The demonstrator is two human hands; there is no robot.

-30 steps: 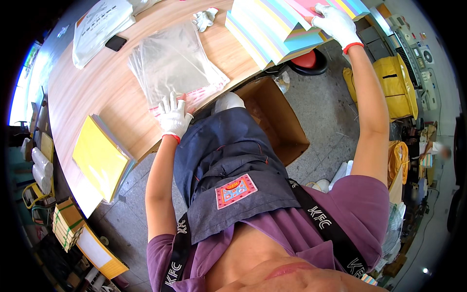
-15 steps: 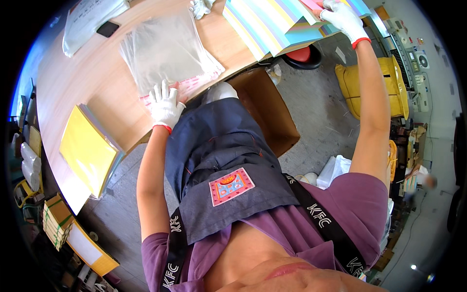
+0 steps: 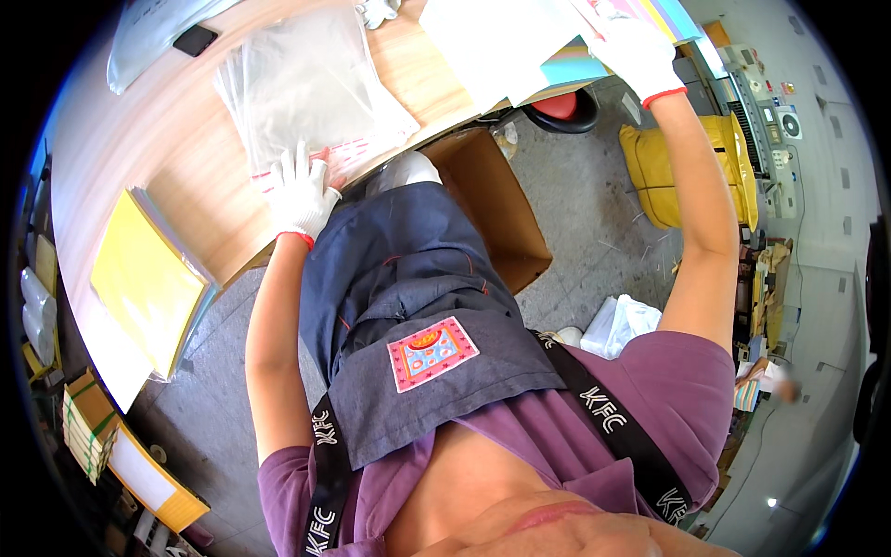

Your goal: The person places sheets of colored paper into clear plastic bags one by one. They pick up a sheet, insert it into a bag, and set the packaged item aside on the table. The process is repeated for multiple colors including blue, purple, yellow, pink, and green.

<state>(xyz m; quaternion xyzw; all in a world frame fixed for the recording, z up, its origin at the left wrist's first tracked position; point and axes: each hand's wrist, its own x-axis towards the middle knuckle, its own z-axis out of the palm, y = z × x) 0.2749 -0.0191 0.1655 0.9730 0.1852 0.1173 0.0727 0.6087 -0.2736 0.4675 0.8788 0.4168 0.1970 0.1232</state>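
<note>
My left hand (image 3: 303, 197), in a white knit glove with a red cuff, lies with fingers stretched out on the near edge of a stack of clear plastic bags (image 3: 306, 88). Pink-and-white strips run along that edge. My right hand (image 3: 636, 54), gloved the same way, is at the far right on a stack of coloured paper (image 3: 571, 67). Its fingers are closed at the edge of some sheets, though glare hides the fingertips. Much of the stack's top looks washed-out white, with pastel stripes showing on the right.
On the table's left lies a yellow-topped pack (image 3: 144, 274) in clear film. Farther back are a black phone (image 3: 195, 40) and spare white gloves (image 3: 378, 11). An open cardboard box (image 3: 497, 204) stands below the edge, near a red-and-black stool (image 3: 561, 110) and a yellow bundle (image 3: 687, 172).
My right hand has shifted slightly left and nearer at the paper stack. Much of the stack's top, striped before, now shows bright white. My left hand stays on the bags.
</note>
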